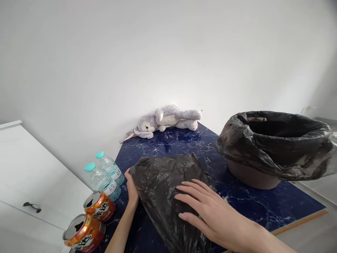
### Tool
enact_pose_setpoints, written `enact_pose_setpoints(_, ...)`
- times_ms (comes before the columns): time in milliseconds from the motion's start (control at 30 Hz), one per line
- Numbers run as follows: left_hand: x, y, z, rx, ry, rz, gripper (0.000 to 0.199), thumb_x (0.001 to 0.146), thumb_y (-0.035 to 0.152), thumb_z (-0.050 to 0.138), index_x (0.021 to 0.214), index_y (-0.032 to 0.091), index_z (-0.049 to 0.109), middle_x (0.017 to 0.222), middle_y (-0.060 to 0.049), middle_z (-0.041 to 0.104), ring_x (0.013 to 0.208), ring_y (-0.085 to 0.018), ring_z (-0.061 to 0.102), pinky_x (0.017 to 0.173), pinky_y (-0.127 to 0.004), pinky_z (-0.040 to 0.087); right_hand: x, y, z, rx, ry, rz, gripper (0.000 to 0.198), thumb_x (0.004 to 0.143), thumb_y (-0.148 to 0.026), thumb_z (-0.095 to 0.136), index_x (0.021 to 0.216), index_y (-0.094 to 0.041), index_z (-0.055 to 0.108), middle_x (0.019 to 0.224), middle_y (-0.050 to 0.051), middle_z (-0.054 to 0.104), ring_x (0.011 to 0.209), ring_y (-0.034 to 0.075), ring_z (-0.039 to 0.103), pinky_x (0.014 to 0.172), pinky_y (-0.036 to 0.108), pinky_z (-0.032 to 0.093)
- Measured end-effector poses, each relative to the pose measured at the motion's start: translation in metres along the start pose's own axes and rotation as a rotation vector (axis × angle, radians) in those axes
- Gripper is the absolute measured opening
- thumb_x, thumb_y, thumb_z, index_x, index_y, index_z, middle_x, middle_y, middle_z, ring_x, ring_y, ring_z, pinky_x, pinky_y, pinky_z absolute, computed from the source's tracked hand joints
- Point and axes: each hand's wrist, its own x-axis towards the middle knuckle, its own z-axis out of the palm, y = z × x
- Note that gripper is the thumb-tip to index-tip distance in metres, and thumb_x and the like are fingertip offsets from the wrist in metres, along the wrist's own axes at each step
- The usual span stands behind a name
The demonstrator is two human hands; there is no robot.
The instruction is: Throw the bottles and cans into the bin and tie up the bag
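A black plastic bag point(165, 189) lies in front of me on the table, its surface wrinkled and glossy. My left hand point(131, 188) grips its left side, with most of the fingers hidden behind the plastic. Across the right part of the bag rests my right hand point(202, 203), open, fingers stretched out and slightly spread on top. What the bag contains, if anything, is not visible. To the right stands a brown trash bin point(252, 175), lined with another black bag point(244, 147) folded over its rim.
Two plastic water bottles point(102, 179) with teal caps and two opened orange drink cans point(89, 232) stand along the left of the dark blue marbled table point(189, 140). A grey plush rabbit point(168, 117) lies at the back against the wall. A white cabinet point(34, 175) is at left.
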Motion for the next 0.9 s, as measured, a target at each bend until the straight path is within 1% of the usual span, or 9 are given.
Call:
enact_pose_setpoints(100,0.008,-0.015,-0.001,0.115,0.066,-0.067,0.037,0.1,0.033,0.058,0.134,0.017,0.053,0.118,-0.013,0.071,0.106,-0.032,0.071,0.094,-0.05,0.057,0.004,0.024,0.021,-0.018,-0.127,0.062,0.044,0.109,-0.051,0.05,0.145,-0.032,0.064,0.152,0.005,0.063,0.148,0.035,0.05,0.127,0.063,0.033)
enact_pose_setpoints(200,0.012,-0.018,-0.003,0.205,0.006,-0.04,0.037,0.09,0.027,0.059,0.125,0.021,0.051,0.115,-0.015,0.074,0.112,-0.037,0.071,0.096,-0.05,0.055,0.0,0.054,0.035,-0.082,-0.135,0.106,0.037,0.111,-0.047,0.046,0.128,-0.028,0.073,0.129,0.007,0.077,0.128,0.033,0.067,0.123,0.065,0.035)
enact_pose_setpoints(400,-0.011,-0.002,-0.016,0.354,-0.098,0.057,0.055,0.083,0.022,0.058,0.137,0.016,0.052,0.137,-0.022,0.06,0.137,-0.042,0.055,0.113,-0.058,0.044,-0.006,0.083,0.026,-0.386,-0.068,0.25,0.031,0.108,-0.036,0.05,0.104,-0.02,0.076,0.093,0.011,0.08,0.087,0.033,0.077,0.111,0.07,0.043)
enact_pose_setpoints(533,-0.037,0.032,-0.037,0.51,-0.233,0.245,0.08,0.086,0.014,0.055,0.163,0.02,0.035,0.166,-0.021,0.034,0.159,-0.043,0.025,0.124,-0.065,0.028,-0.002,0.064,0.017,-0.397,-0.042,0.225,0.032,0.106,-0.026,0.049,0.129,-0.02,0.071,0.121,0.014,0.077,0.109,0.036,0.073,0.108,0.064,0.051)
enact_pose_setpoints(600,-0.043,0.048,-0.046,0.53,-0.446,0.329,0.074,0.098,0.021,0.05,0.167,0.035,0.027,0.175,-0.009,0.027,0.162,-0.038,0.023,0.124,-0.058,0.036,0.002,0.056,0.021,-0.331,-0.037,0.183,0.04,0.108,-0.033,0.047,0.143,-0.022,0.064,0.144,0.014,0.068,0.128,0.036,0.066,0.11,0.06,0.052)
enact_pose_setpoints(667,-0.044,0.054,-0.047,0.549,-0.653,0.297,0.066,0.107,0.038,0.048,0.167,0.046,0.024,0.178,-0.001,0.026,0.163,-0.038,0.023,0.119,-0.054,0.046,0.007,0.057,0.03,-0.27,-0.072,0.179,0.05,0.11,-0.045,0.043,0.154,-0.024,0.056,0.161,0.012,0.054,0.146,0.036,0.053,0.118,0.06,0.046)
enact_pose_setpoints(733,-0.043,0.048,-0.037,0.609,-0.774,0.259,0.063,0.109,0.053,0.044,0.168,0.047,0.022,0.178,0.002,0.023,0.164,-0.039,0.018,0.121,-0.058,0.044,0.012,0.068,0.043,-0.247,-0.148,0.214,0.064,0.11,-0.059,0.036,0.163,-0.024,0.045,0.171,0.01,0.037,0.158,0.036,0.035,0.126,0.062,0.035)
enact_pose_setpoints(800,-0.043,0.032,-0.018,0.677,-0.824,0.317,0.061,0.112,0.055,0.033,0.169,0.044,0.018,0.178,0.003,0.021,0.165,-0.035,0.012,0.129,-0.063,0.028,0.016,0.088,0.054,-0.289,-0.238,0.276,0.075,0.109,-0.067,0.027,0.167,-0.02,0.036,0.174,0.012,0.027,0.162,0.038,0.022,0.128,0.066,0.026)
enact_pose_setpoints(900,-0.047,0.01,0.007,0.755,-0.831,0.446,0.062,0.112,0.057,0.029,0.17,0.04,0.016,0.178,0.001,0.018,0.164,-0.033,0.013,0.132,-0.063,0.021,0.021,0.118,0.063,-0.462,-0.305,0.357,0.079,0.109,-0.065,0.028,0.166,-0.012,0.036,0.173,0.018,0.026,0.161,0.044,0.02,0.128,0.069,0.019)
